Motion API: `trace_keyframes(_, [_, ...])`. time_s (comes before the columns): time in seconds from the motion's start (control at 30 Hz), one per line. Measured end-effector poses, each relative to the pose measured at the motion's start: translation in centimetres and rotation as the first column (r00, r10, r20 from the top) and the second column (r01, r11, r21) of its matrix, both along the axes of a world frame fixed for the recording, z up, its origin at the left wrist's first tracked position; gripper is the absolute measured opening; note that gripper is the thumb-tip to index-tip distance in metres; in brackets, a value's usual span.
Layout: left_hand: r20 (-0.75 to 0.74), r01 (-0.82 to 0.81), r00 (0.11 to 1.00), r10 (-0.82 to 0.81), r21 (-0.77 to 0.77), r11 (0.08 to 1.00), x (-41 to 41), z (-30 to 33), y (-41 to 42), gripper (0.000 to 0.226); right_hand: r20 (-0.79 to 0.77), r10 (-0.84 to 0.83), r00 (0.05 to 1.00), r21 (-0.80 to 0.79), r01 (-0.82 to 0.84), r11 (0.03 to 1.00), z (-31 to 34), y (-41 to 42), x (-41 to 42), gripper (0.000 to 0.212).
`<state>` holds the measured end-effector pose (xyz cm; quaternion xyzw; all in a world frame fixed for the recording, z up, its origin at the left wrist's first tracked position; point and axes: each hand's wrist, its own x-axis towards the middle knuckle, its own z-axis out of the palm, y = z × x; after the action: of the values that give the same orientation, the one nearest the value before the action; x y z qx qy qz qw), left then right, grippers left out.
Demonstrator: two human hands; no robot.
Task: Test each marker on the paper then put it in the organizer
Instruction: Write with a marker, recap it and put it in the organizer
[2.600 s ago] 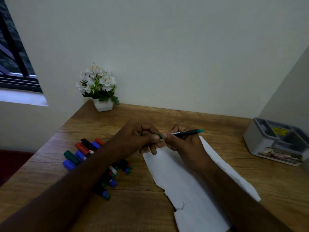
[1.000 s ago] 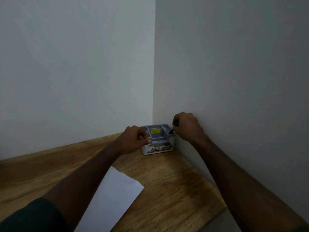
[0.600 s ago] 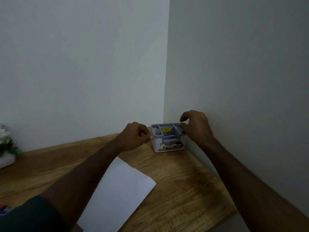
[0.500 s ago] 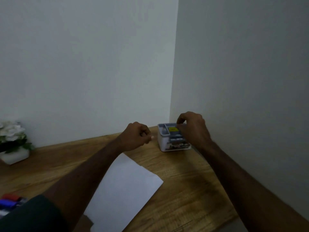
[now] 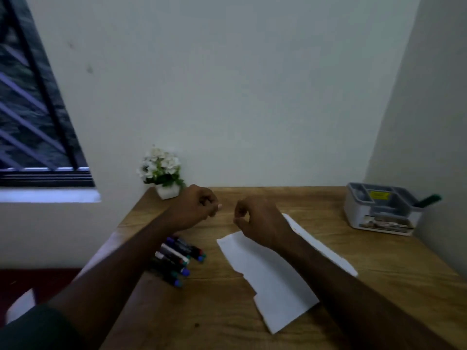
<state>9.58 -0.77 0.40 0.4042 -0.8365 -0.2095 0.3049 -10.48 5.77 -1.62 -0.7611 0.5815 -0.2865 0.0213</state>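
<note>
Left hand [image 5: 194, 208] and right hand [image 5: 255, 221]: raised above the surface [image 5: 379, 269], each grip loosely curled, nothing held. Paper [image 5: 275, 276]: laid beneath the right forearm. Markers [image 5: 177, 256]: heaped left. Organizer [image 5: 379, 213]: far right, one green marker [image 5: 427, 200] lodged inside.

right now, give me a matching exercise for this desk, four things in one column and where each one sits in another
Things:
1. organizer
2. flower pot
3. paper
4. loose markers

Places:
A. under the right forearm, middle of the desk
B. far right corner, against the side wall
C. beside the left forearm, near the desk's left edge
D. far left corner, against the back wall

Pairs: 1-B, 2-D, 3-A, 4-C
</note>
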Motion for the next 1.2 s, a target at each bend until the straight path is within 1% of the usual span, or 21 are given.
trace_keyframes(0.1, [0.027,-0.094,0.995,0.094,-0.023,0.995,4.9,-0.9,-0.1,0.017,-0.029,0.128,0.991,0.076,-0.126,0.989,-0.9,-1.1,4.2,0.012])
trace_keyframes(0.17, [0.042,-0.15,0.988,0.152,-0.034,0.988,7.3,-1.4,0.1,0.017,-0.049,0.18,0.982,0.153,-0.171,0.973,-1.1,-1.8,6.8,0.014])
trace_keyframes(0.27, [0.06,-0.166,0.984,0.17,-0.063,0.984,9.6,-2.0,0.4,0.012,-0.079,0.18,0.981,0.236,-0.157,0.959,-1.4,-2.6,9.2,0.011])
trace_keyframes(0.33, [0.06,-0.147,0.987,0.15,-0.043,0.988,10.4,-2.4,0.5,0.005,-0.142,0.16,0.977,0.271,-0.118,0.955,-1.9,-2.9,10.0,0.011])
trace_keyframes(0.4, [0.075,-0.13,0.989,0.131,-0.013,0.991,10.6,-2.7,0.5,0.002,-0.168,0.141,0.976,0.29,-0.088,0.953,-2.3,-3.0,10.4,0.014])
trace_keyframes(0.53, [0.131,-0.13,0.983,0.13,-0.006,0.991,10.6,-3.2,-0.1,0.005,-0.211,0.081,0.974,0.246,-0.027,0.969,-2.9,-2.9,10.6,0.019])
trace_keyframes(0.63, [0.109,-0.121,0.986,0.125,-0.042,0.992,10.2,-3.3,-0.3,0.01,-0.253,0.058,0.966,0.152,-0.02,0.988,-3.0,-2.6,10.4,0.018])
trace_keyframes(0.67, [0.097,-0.12,0.987,0.126,-0.06,0.991,9.9,-3.3,-0.4,0.014,-0.242,0.04,0.969,0.11,-0.014,0.994,-2.9,-2.6,10.1,0.018])
trace_keyframes(0.73, [0.069,-0.116,0.99,0.123,-0.094,0.989,9.2,-3.3,-0.4,0.021,-0.139,0.024,0.99,0.074,-0.014,0.997,-2.5,-2.6,8.9,0.016])
trace_keyframes(0.8, [0.034,-0.087,0.995,0.09,-0.081,0.993,8.4,-3.1,-0.3,0.022,0.053,0.067,0.996,0.093,-0.072,0.993,-1.7,-2.7,7.0,0.015])
trace_keyframes(0.87, [0.008,-0.031,0.999,0.032,-0.066,0.997,7.1,-3.1,-0.2,0.021,0.216,0.12,0.969,0.064,-0.137,0.989,-0.9,-2.4,4.7,0.017])
trace_keyframes(0.93, [-0.045,0.024,0.999,-0.028,-0.072,0.997,5.2,-3.1,0.1,0.016,0.327,0.13,0.936,0.047,-0.154,0.987,-0.1,-1.7,2.5,0.019])
trace_keyframes(0.97, [-0.079,0.052,0.995,-0.058,-0.077,0.996,4.1,-3.0,0.3,0.014,0.41,0.13,0.903,0.052,-0.166,0.985,0.2,-1.3,1.5,0.017])
trace_keyframes(1.0, [-0.104,0.077,0.991,-0.085,-0.079,0.994,2.8,-2.8,0.5,0.012,0.522,0.142,0.841,0.054,-0.198,0.979,0.4,-0.9,0.5,0.014])
trace_keyframes(1.07, [-0.131,0.128,0.982,-0.135,-0.058,0.99,0.4,-2.3,0.8,0.01,0.722,0.179,0.669,0.016,-0.275,0.961,0.1,-0.6,-1.2,0.011])
trace_keyframes(1.1, [-0.136,0.157,0.978,-0.16,-0.036,0.987,-0.8,-2.2,0.8,0.01,0.769,0.206,0.606,-0.021,-0.298,0.954,-0.2,-0.6,-1.8,0.013])
trace_keyframes(1.13, [-0.137,0.19,0.972,-0.191,-0.023,0.982,-1.9,-2.2,0.8,0.012,0.79,0.229,0.568,-0.05,-0.312,0.949,-0.8,-0.5,-2.3,0.017])
trace_keyframes(1.2, [-0.134,0.257,0.957,-0.258,-0.019,0.966,-3.8,-2.2,0.7,0.015,0.8,0.244,0.548,-0.066,-0.324,0.944,-2.0,-0.7,-2.8,0.027])
